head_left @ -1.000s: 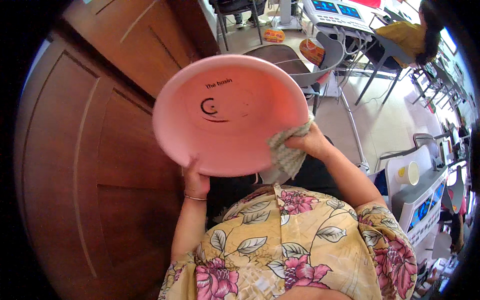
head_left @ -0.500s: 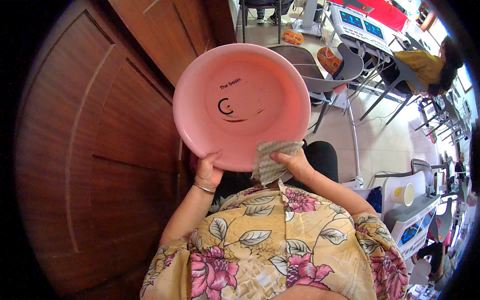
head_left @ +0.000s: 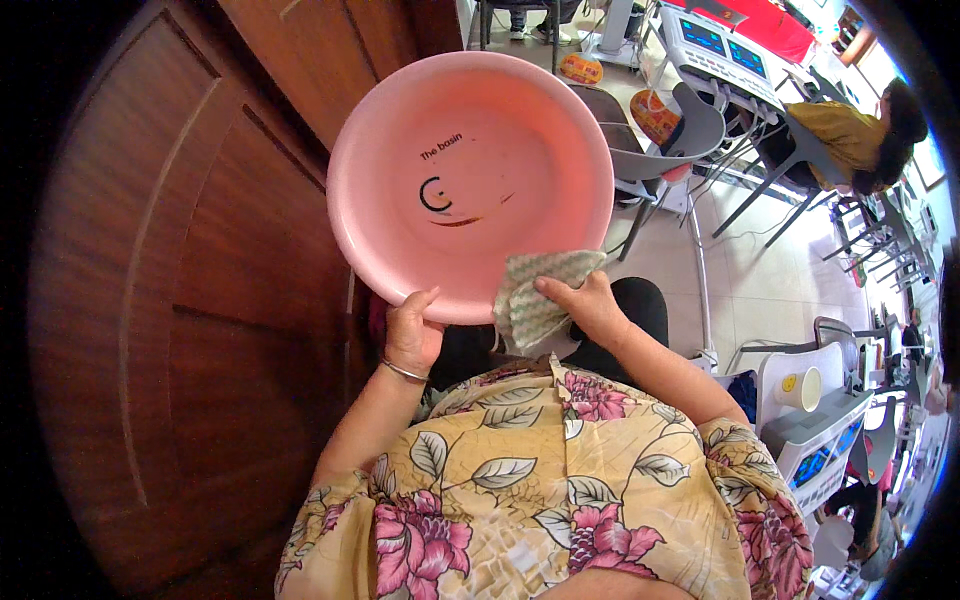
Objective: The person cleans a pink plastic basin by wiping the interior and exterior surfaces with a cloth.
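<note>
A round pink basin (head_left: 470, 180) is tilted so that its inside faces me, with dark printed marks on its bottom. My left hand (head_left: 413, 333) grips the near left part of the rim, thumb on the inner side and fingers hidden beneath. In my right hand (head_left: 590, 305) is a folded pale green and white striped cloth (head_left: 545, 300), pinched under the thumb. The cloth lies over the near right part of the rim, and part of it hangs below the edge. A bracelet circles my left wrist.
Brown wooden panelled doors (head_left: 230, 290) stand close on my left. To the right are a grey chair (head_left: 690, 130), a white machine with screens (head_left: 715, 45), and a seated person in a yellow top (head_left: 840, 135). A paper cup (head_left: 798, 389) stands at lower right, near another white machine (head_left: 815, 450).
The basin has moved slightly up and to the left in view, and shows a little larger. My right hand and the cloth have shifted slightly up. Both hands keep their holds.
</note>
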`<state>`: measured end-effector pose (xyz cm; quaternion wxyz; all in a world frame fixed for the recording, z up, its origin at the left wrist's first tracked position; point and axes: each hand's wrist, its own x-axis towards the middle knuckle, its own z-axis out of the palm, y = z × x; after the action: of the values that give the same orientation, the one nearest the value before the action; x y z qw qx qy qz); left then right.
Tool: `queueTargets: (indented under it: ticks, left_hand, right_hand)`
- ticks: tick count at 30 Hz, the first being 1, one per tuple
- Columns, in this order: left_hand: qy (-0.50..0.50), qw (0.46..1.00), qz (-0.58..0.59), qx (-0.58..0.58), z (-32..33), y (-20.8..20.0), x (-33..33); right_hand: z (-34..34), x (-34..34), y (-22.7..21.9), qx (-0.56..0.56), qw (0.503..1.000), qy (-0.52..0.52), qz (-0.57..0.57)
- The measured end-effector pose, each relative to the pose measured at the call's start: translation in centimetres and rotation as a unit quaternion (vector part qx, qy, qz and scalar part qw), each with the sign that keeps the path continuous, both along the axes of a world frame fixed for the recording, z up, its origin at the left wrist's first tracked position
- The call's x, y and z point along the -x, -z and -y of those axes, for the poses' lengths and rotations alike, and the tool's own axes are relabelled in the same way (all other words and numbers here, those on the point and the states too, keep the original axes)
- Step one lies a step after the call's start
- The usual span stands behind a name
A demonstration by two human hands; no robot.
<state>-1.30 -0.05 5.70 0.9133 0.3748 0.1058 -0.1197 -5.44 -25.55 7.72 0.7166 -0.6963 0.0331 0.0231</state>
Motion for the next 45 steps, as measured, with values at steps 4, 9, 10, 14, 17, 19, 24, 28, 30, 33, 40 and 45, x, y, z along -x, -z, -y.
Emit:
queueTargets:
  ticks: [4,9,10,14,17,19,24,28,30,33,40,45]
  left_hand:
    - [-0.063,0.995,0.041,-0.069,0.7,-1.7,0.8]
    - [-0.085,0.981,0.071,-0.157,1.8,-2.7,2.1]
    - [-0.085,0.981,0.082,-0.155,1.8,-2.8,2.2]
    - [-0.089,0.974,0.12,-0.169,1.7,-2.6,2.3]
    - [-0.078,0.963,0.149,-0.211,1.8,-3.3,2.3]
    - [-0.047,0.95,0.169,-0.257,2.0,-3.5,3.0]
    - [0.076,0.88,0.233,-0.406,2.2,-4.3,4.6]
    - [0.124,0.767,0.368,-0.51,1.7,-4.4,3.4]
    - [0.163,0.764,0.361,-0.51,2.0,-3.8,3.4]
    - [0.196,0.729,0.394,-0.525,2.5,-3.2,3.3]
    - [0.182,0.792,0.278,-0.512,0.7,-1.8,3.1]
    - [0.07,0.89,0.207,-0.4,1.9,-5.5,3.6]
  right_hand:
    - [-1.2,1.1,0.7,-0.022,0.997,-0.039,-0.063]
    - [-2.7,1.6,1.4,-0.031,0.991,-0.126,-0.041]
    - [-2.6,1.3,1.7,0.018,0.989,-0.148,0.006]
    - [-1.5,-0.3,1.6,-0.01,0.996,-0.08,-0.022]
    - [0.0,-2.0,-0.7,-0.162,0.983,0.037,-0.078]
    - [2.3,-3.1,-1.1,-0.213,0.975,0.057,-0.001]
    - [7.0,-4.5,-0.7,0.175,0.972,0.125,-0.099]
    - [5.3,-2.8,-0.1,0.429,0.901,0.061,-0.03]
    - [3.1,-2.2,-0.9,0.452,0.89,0.023,0.054]
    - [1.3,-2.2,-2.6,0.447,0.878,-0.002,0.168]
    - [2.1,-3.0,-1.9,0.431,0.853,0.044,0.291]
    - [4.9,-3.9,-5.8,0.335,0.93,0.146,0.033]
